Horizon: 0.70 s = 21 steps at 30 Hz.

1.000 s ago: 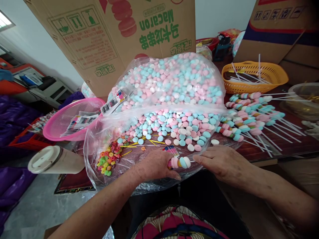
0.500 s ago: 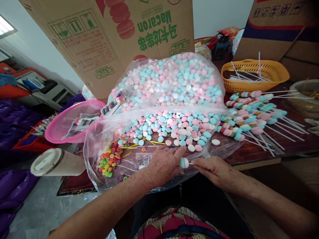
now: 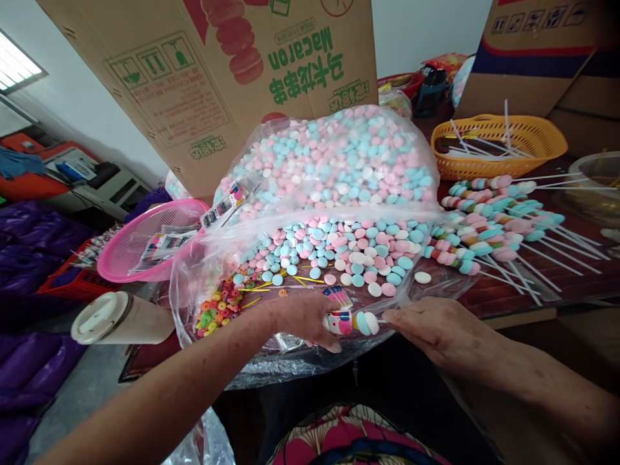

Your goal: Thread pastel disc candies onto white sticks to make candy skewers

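- The candy stick [image 3: 362, 322] lies level between the two hands, just above the near edge of the table [image 3: 489, 298]. Pink, blue and white discs show on it, side by side.
- Half a second ago only a blue and a white disc peeked past the left fingers. Now a pink disc and a printed slip [image 3: 339, 321] show there too, so more of the row is bared.
- The left hand [image 3: 303, 320] pinches the stick's loaded end, with fingers and thumb closed round the slip. Its forefinger, which pointed up toward the loose sweets half a second ago, is now curled back onto the stick.
- The right hand [image 3: 436, 326] pinches the bare stem with its fingertips pressed together, just beside the white disc. It has stayed in much the same place.
- Both hands rest on a plastic sheet [image 3: 290, 352] that hangs over the near edge.
- Loose candies [image 3: 349, 248] are spread on that sheet just beyond the hands, unchanged.
- Ring sweets [image 3: 217, 311] lie toward the sheet's left corner.
- Finished sticks [image 3: 484, 223] are stacked to the right, and an orange basket [image 3: 498, 165] stands behind them.
- A pink basket [image 3: 145, 242] and a lidded cup [image 3: 116, 318] are by the left edge.
- A cardboard box [image 3: 217, 77] stands at the back.
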{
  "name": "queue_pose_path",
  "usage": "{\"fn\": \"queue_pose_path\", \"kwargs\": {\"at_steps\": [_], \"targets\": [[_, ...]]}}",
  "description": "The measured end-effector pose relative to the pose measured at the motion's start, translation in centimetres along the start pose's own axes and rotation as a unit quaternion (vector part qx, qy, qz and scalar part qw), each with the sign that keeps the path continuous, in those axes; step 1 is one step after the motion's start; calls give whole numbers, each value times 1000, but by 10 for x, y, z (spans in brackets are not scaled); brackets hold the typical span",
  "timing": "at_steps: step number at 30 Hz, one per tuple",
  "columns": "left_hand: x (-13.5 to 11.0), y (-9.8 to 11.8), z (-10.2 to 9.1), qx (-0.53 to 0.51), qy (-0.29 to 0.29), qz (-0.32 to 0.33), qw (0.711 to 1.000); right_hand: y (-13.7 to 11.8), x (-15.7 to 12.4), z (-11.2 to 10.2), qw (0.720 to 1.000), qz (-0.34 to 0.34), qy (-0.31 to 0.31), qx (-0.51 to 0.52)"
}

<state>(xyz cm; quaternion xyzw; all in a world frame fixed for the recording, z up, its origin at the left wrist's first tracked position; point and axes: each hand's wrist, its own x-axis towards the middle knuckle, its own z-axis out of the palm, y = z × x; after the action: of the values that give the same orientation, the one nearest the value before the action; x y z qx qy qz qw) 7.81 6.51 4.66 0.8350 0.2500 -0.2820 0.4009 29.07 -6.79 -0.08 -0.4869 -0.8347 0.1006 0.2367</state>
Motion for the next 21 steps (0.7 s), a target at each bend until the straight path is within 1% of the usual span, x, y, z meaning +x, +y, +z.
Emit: {"fn": "queue_pose_path", "kwargs": {"at_steps": [2, 4, 7, 10, 12, 13, 15, 17, 18, 19, 21], "targets": [[2, 12, 2, 88, 41, -21, 995, -4, 6, -2, 999, 18, -33, 36], [3, 22, 2, 117, 52, -42, 991, -7, 13, -1, 996, 33, -53, 61], [2, 26, -1, 93, 78, -48, 991, -7, 21, 3, 994, 46, -67, 68], [-2, 21, -3, 65, 111, -26, 991, -2, 22, 1, 997, 55, -42, 43], [-2, 18, -1, 43, 118, -5, 992, -2, 22, -2, 998, 54, -27, 20], [0, 18, 1, 37, 115, 2, 993, -3, 23, -2, 998, 48, -36, 13], [8, 21, 9, 48, 115, 3, 992, -9, 26, 2, 996, 40, -85, 3], [18, 23, 18, 57, 119, -5, 991, -14, 32, 10, 989, 63, -136, -12], [21, 23, 22, 40, 119, -6, 992, -15, 33, 14, 985, 82, -148, -13], [22, 21, 24, 7, 121, -2, 993, -14, 34, 17, 984, 101, -147, -1], [16, 14, 21, -95, 125, 38, 987, -9, 34, 19, 985, 118, -112, 65]]}}
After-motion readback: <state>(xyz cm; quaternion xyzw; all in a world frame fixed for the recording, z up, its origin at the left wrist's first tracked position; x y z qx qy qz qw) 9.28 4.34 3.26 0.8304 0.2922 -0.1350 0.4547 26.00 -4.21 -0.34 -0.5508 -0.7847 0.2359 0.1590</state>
